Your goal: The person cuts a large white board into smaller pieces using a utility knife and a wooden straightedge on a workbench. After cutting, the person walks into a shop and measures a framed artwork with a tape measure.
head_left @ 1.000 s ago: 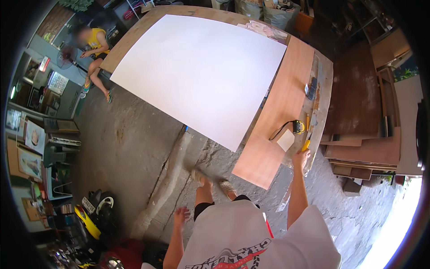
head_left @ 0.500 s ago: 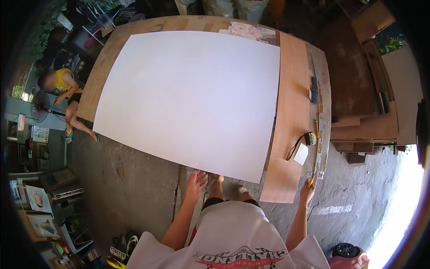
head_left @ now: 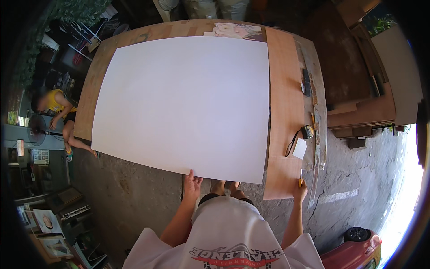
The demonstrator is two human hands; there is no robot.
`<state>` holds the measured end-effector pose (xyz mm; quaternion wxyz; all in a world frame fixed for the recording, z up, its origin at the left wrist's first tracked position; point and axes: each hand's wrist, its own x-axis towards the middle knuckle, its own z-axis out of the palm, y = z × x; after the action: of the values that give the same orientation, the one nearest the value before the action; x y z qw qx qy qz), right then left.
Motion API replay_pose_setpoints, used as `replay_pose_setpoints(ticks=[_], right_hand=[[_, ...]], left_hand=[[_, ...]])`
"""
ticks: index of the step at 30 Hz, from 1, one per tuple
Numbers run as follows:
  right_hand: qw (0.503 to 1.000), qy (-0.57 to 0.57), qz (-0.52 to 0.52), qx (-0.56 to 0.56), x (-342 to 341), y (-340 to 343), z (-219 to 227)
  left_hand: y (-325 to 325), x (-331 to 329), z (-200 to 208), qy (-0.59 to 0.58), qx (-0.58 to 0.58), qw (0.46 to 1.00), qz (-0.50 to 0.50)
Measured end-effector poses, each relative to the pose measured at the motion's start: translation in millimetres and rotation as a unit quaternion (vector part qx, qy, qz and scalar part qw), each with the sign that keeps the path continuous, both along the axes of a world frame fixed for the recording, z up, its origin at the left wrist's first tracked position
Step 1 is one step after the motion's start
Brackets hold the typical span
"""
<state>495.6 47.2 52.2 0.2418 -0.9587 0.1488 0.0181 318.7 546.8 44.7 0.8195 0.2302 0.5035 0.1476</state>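
Observation:
A large white sheet [head_left: 179, 107] lies flat over most of the worktable. At its near edge my left hand [head_left: 192, 187] touches the sheet, one fingertip on top and the fingers stretched and slightly apart. In my right hand [head_left: 300, 192] is a yellow-handled cutter knife [head_left: 301, 181], its pale tip pointing away from me. That hand is at the near right corner of a brown plywood strip [head_left: 282, 112], which runs along the sheet's right side.
On the table's right [head_left: 319, 89] lie a tape measure [head_left: 307, 131] with a dark strap, a white pad [head_left: 299, 149], a pencil [head_left: 312, 120] and a dark block-like tool [head_left: 306, 83]. A person in yellow [head_left: 58, 102] sits beside a fan [head_left: 37, 130] at left. Boards [head_left: 358, 112] stand at right.
My left hand has moved forward onto the sheet's near edge. My right hand has brought the cutter knife leftward to the plywood strip's near corner. The whole view has shifted slightly.

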Motion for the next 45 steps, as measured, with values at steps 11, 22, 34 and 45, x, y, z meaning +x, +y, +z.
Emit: replay_pose_setpoints(ticks=[11,22,34,45], right_hand=[[0.928,0.180,-0.040,0.324,14.1,-6.8,1.4],[0.768,0.139,0.002,0.625,-1.3,22.1,40.5],[0.844,0.015,0.042,0.535,-31.1,27.7,127.9],[0.867,-0.075,0.056,0.489,11.0,88.5,119.8]], left_hand=[[36.0,-16.3,46.5,-0.056,0.070,0.987,0.133],[144.4,-50.7,97.0,-0.082,0.153,0.974,0.148],[229.5,-161.7,159.8,0.020,0.194,0.979,0.066],[411.7,-286.2,151.9,0.326,0.373,0.861,-0.112]])
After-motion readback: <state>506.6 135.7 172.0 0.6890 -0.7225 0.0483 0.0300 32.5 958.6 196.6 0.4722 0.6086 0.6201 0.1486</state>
